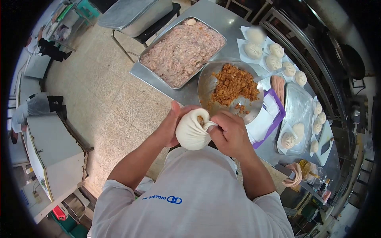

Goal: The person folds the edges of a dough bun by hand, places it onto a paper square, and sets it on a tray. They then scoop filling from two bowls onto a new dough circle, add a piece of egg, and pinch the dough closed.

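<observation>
A white dough bun [191,132] is cupped from the left by my left hand [171,125], thumb up along its side. My right hand [230,133] pinches the pleated dough rim at the bun's top, where a little brown filling shows through the opening. Just beyond my hands sits a round metal bowl [206,81] of orange-brown filling [233,85] with a utensil handle resting at its right side.
A large metal tray [153,50] of pink minced meat lies on the steel table [222,20]. Several finished buns [254,50] on paper squares line the far right edge. A purple box [276,119] of papers and a floured tray [297,107] lie right of the bowl.
</observation>
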{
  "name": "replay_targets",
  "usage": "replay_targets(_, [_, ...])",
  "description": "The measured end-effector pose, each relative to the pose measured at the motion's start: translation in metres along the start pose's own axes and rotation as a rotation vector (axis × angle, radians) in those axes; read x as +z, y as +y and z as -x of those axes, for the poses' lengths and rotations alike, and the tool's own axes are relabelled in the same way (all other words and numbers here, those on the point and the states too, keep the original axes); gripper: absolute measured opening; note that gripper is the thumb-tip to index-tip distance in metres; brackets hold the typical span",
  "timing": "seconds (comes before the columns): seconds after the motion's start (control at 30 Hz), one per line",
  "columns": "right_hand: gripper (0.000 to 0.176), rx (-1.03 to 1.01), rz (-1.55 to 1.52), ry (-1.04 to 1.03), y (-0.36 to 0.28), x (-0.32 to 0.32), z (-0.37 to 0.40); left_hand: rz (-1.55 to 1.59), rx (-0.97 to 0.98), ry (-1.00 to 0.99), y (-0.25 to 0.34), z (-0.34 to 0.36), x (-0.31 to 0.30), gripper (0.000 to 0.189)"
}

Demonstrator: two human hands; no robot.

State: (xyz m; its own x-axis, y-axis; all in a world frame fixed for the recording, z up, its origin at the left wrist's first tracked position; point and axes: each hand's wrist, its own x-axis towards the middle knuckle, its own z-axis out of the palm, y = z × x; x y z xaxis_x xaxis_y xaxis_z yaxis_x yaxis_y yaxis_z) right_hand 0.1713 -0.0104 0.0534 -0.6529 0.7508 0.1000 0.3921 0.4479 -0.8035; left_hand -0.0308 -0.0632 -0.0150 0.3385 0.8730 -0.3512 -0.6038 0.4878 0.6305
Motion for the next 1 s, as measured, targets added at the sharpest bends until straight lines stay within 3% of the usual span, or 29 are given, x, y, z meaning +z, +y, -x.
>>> replay_targets(0.1, [0.01,0.057,-0.056,0.01,-0.009,-0.001,-0.002,-0.054,0.031,0.035,0.0,0.003,0.007,0.112])
replay_targets(0.17, [0.006,0.126,-0.121,0.207,-0.019,0.003,-0.008,-0.096,0.031,0.065,0.001,0.002,0.006,0.111])
replay_targets(0.23, [0.006,0.075,-0.079,0.154,-0.011,0.003,-0.012,-0.142,0.03,0.087,0.007,0.001,0.004,0.111])
replay_targets(0.33, [0.008,0.017,-0.023,0.079,0.001,0.007,-0.01,-0.246,0.02,-0.067,0.016,-0.001,-0.001,0.109])
replay_targets(0.4, [0.009,0.01,-0.008,0.058,0.004,0.01,-0.006,0.107,0.001,0.04,0.008,0.0,0.001,0.105])
replay_targets(0.43, [0.009,0.034,-0.018,0.059,0.004,0.013,-0.005,0.104,0.0,0.038,-0.002,-0.001,0.0,0.105])
replay_targets(0.5, [0.009,0.063,-0.03,0.06,0.001,0.016,-0.007,0.476,-0.016,0.026,-0.021,-0.004,-0.002,0.103])
replay_targets(0.53, [0.008,0.093,-0.071,0.12,-0.002,0.016,-0.008,0.481,-0.021,0.028,-0.023,-0.004,-0.004,0.103])
replay_targets(0.6, [0.007,0.124,-0.108,0.174,-0.007,0.011,-0.011,0.374,0.082,-0.082,-0.022,-0.006,-0.006,0.103])
replay_targets(0.7, [0.009,0.103,-0.172,0.143,-0.006,0.009,-0.017,0.174,0.04,0.0,-0.009,-0.007,-0.007,0.104])
replay_targets(0.77, [0.007,-0.015,-0.029,0.088,0.007,0.01,-0.014,0.149,0.054,-0.026,0.005,-0.005,-0.002,0.104])
replay_targets(0.9, [0.006,0.016,-0.02,0.058,0.005,0.004,-0.01,0.148,0.126,0.021,0.002,-0.005,0.006,0.105])
replay_targets(1.0, [0.005,0.051,-0.103,0.247,-0.004,0.006,-0.018,0.037,0.179,-0.024,0.004,-0.006,0.001,0.101])
